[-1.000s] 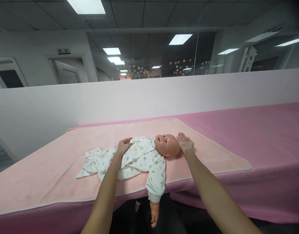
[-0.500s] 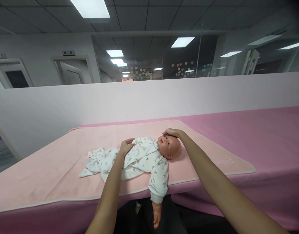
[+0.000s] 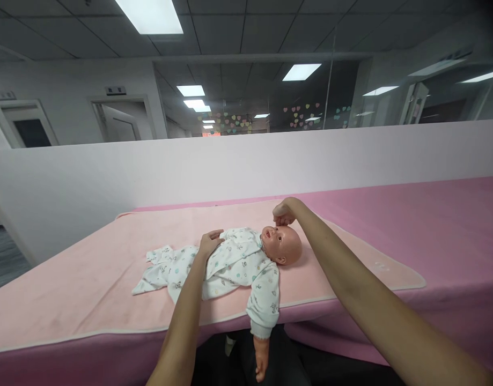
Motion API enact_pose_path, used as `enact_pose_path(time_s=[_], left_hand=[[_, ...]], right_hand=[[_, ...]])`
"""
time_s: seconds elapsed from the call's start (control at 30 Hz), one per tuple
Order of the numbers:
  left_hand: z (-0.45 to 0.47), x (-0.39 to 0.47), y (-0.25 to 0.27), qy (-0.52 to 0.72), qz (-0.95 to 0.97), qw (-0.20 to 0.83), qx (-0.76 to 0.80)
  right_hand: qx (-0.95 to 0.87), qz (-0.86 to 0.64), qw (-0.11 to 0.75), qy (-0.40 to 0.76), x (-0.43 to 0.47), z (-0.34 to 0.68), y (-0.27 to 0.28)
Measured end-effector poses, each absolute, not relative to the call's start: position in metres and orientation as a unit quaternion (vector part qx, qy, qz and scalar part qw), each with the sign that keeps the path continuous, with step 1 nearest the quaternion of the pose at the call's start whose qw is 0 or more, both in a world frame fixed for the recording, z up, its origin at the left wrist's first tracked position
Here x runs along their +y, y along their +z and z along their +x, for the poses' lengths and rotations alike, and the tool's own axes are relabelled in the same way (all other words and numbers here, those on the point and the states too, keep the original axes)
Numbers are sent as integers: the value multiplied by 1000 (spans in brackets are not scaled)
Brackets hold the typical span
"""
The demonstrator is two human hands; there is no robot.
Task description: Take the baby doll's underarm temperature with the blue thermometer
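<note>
A baby doll [image 3: 242, 262] lies on its back on a peach mat [image 3: 109, 252], its bald head [image 3: 288, 246] to the right. It wears a white suit with small printed figures. The doll's near arm [image 3: 264, 305] hangs over the table's front edge. My left hand [image 3: 211, 243] rests flat on the doll's middle, fingers stretched toward its chest. Just above the far side of the head, my right hand [image 3: 284, 212] is bent at the wrist with its fingers curled in. Nothing shows in it; whether the fingers touch the head I cannot tell.
A pink cloth [image 3: 439, 236] covers the table under the mat and spreads to the right. Behind the table runs a low white partition [image 3: 238, 166], with glass above it. My dark-clothed legs [image 3: 246, 359] are under the front edge.
My right hand has lifted off the doll's forehead, and its fingers have curled from lying flat. My left hand stays on the doll's middle. The view has shifted very slightly.
</note>
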State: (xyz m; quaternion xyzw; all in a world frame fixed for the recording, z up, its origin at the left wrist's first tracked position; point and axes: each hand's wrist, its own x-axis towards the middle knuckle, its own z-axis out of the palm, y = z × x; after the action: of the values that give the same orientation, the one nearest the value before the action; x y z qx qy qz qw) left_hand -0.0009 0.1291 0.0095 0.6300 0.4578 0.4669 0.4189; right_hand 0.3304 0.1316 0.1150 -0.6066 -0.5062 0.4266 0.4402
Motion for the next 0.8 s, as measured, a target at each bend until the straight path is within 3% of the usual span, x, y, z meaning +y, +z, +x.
enact_pose_path(time_s=[0.47,0.67,0.8], left_hand=[[1,126,11,468,634,410,458],[3,127,9,465,638,362,495],[4,125,8,474,631,314,527]], right_hand=[[-505,-744,152,409,111,297,131],[-540,-787,24,298,88,282,150],[-568,-807,24,161,72,272,158]])
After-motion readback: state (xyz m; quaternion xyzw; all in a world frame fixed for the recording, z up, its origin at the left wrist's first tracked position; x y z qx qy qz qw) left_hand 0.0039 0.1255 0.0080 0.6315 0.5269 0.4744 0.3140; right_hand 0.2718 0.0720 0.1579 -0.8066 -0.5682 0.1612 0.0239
